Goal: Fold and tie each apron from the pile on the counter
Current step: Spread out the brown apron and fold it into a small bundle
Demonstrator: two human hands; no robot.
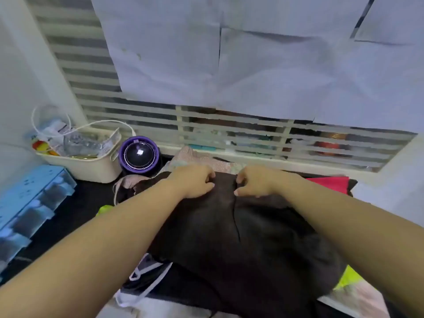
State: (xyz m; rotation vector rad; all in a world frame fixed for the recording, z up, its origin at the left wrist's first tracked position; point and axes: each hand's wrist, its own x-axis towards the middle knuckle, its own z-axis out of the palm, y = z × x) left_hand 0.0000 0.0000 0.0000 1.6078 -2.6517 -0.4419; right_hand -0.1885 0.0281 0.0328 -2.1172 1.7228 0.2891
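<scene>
Near the back edge of the worktop (80, 203), the left hand (192, 182) and right hand (254, 182) pinched the dark apron (229, 239). A cream basket (89, 168) and purple fan (138, 154) sat back left.

Both bare arms reach in from the bottom of the view. The left forearm (103, 249) enters at 8 o'clock and runs toward 1 o'clock; the right forearm (355, 237) enters at 4 o'clock and runs toward 11 o'clock. They converge near the centre, wrists straight and backs of the hands up. The left grip (193, 182) and right grip (254, 181) sit close together without touching. Each has its fingers curled inward, the thumb tip pointing at the other, and both pinch the 12 o'clock edge of the dark apron (229, 237).
</scene>
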